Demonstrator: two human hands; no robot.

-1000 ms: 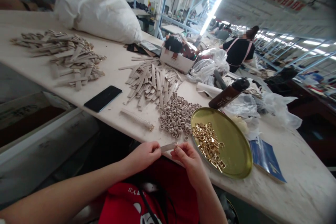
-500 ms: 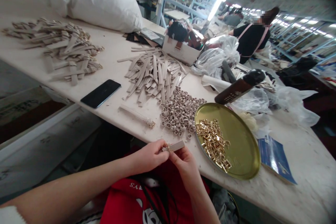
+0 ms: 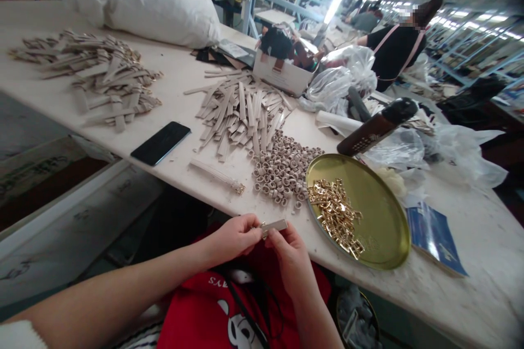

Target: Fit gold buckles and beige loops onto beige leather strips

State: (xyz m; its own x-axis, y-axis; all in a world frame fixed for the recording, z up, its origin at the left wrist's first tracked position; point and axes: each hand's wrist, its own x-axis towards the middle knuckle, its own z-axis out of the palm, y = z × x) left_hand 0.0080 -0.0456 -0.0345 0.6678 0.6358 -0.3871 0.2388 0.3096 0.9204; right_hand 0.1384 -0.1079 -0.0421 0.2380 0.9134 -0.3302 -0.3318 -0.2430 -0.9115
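Observation:
My left hand (image 3: 241,234) and my right hand (image 3: 289,248) meet over my lap at the table's front edge. Between them is a short grey strap (image 3: 275,226), pinched by both. A bit of gold metal shows by my left fingertips, where fingers partly hide it. Just beyond, a finished-looking strap with a gold buckle (image 3: 216,175) lies on the table. Small grey loops (image 3: 282,169) form a heap behind my hands. To their right, gold buckles (image 3: 338,210) are piled in a round gold tray (image 3: 385,229).
Loose grey straps (image 3: 241,112) are heaped mid-table; buckled straps (image 3: 106,73) lie far left. A black phone (image 3: 161,143), brown bottle (image 3: 376,128), blue booklet (image 3: 436,237), white box (image 3: 282,73), plastic bags (image 3: 344,79) and big white sack (image 3: 143,0) stand around. Another person (image 3: 395,49) is at the back right.
My right thumb has shifted along the strap, and the strap lies flatter between my hands. The view has moved slightly. Things on the table stay put.

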